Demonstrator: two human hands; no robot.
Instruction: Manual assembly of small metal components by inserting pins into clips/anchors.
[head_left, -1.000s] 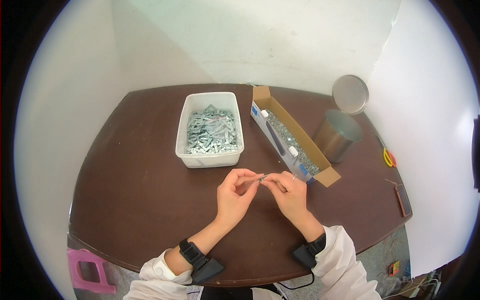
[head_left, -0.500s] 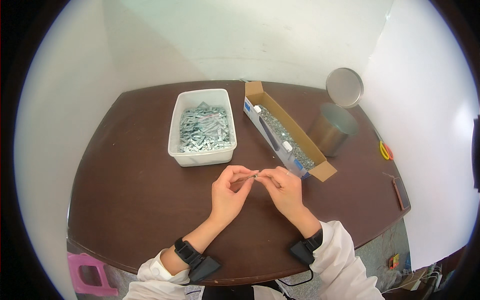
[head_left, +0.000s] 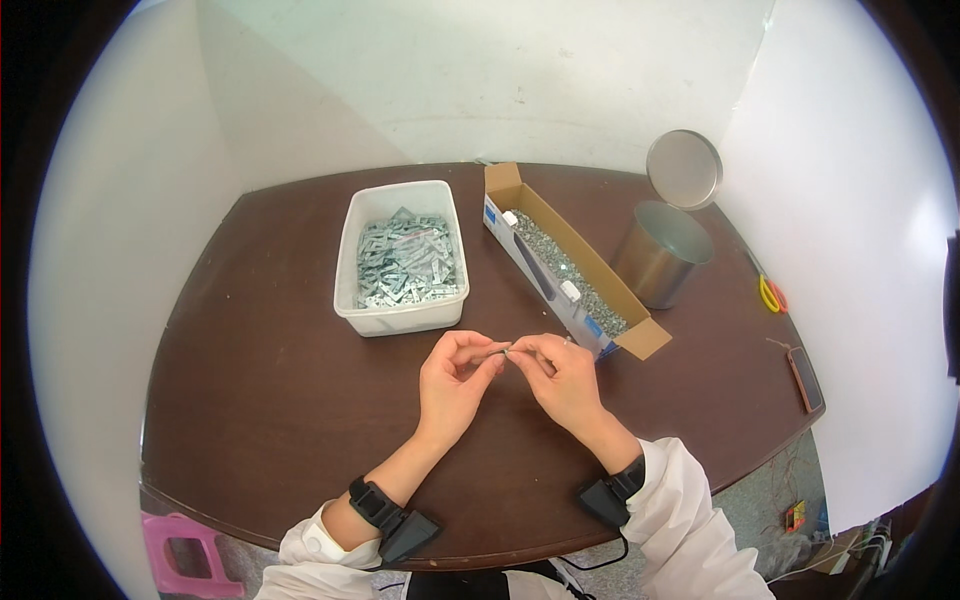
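My left hand (head_left: 450,388) pinches a thin, small metal piece (head_left: 503,352) between thumb and fingertips, over the table's middle. My right hand (head_left: 565,378) has its thumb and forefinger pressed together at the tip of that piece; whatever they hold is too small to make out. Both hands' fingertips meet. Just beyond my left hand stands a white plastic tub (head_left: 403,324) with many flat metal strips (head_left: 405,262) in it. Beyond my right hand a long open cardboard box (head_left: 600,276) holds lots of small grey metal parts (head_left: 568,268).
Right of the box stand a metal canister (head_left: 655,262) and, behind it, its round lid (head_left: 684,169). Yellow-and-red scissors (head_left: 772,295) and a phone (head_left: 803,380) lie along the table's right edge. A pink stool (head_left: 190,555) is on the floor at the lower left.
My hands stay joined at the fingertips, with only slight finger movement at the small piece. The whole view has shifted a little; nothing on the table has moved.
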